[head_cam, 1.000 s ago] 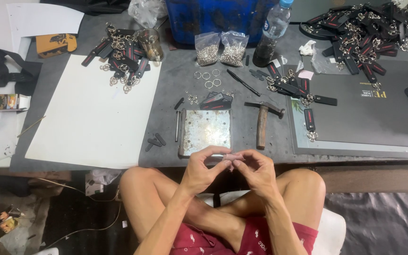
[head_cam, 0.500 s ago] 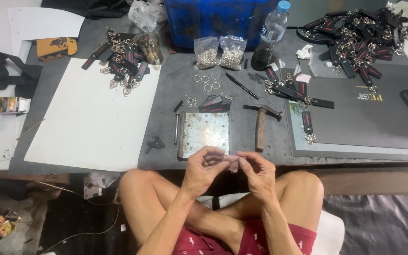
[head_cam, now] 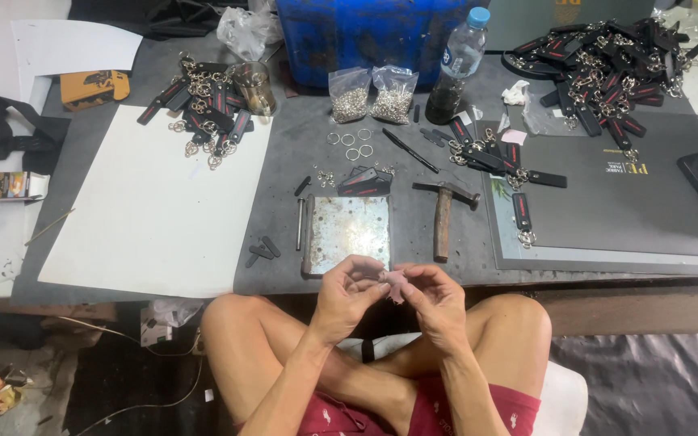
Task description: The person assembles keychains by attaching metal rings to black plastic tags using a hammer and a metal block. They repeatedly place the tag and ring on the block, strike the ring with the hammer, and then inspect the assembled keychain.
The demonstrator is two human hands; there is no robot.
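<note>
While a small pale pinkish piece [head_cam: 396, 284] is pinched between the fingertips of both hands, it is held in the air just over the near edge of the counter [head_cam: 300, 153], above the crossed bare legs. What the piece is cannot be told; it is too small and partly covered by fingers. The left hand [head_cam: 347, 295] is curled around it from one side, the right hand [head_cam: 434, 299] is closed on it from the other, and the two hands are touching at the fingertips. Just beyond the hands, a worn square metal plate [head_cam: 347, 234] is seen lying flat on the grey counter, with a thin metal rod [head_cam: 300, 224] alongside its left edge and a hammer [head_cam: 443, 218] with a wooden handle just to its right. Loose metal rings [head_cam: 351, 144] are scattered further back, behind a black strap [head_cam: 365, 181] lying at the plate's far edge. Two clear bags of silvery hardware [head_cam: 372, 93] are stood against a blue crate [head_cam: 365, 36], and a plastic bottle [head_cam: 456, 69] with dark liquid is set beside them. A large white sheet [head_cam: 147, 210] is spread to the left, with a heap of black keychain straps [head_cam: 208, 109] and a glass jar [head_cam: 255, 87] at its far corner. A bigger pile of black straps [head_cam: 607, 56] is heaped far right, above a dark grey board [head_cam: 624, 202].
</note>
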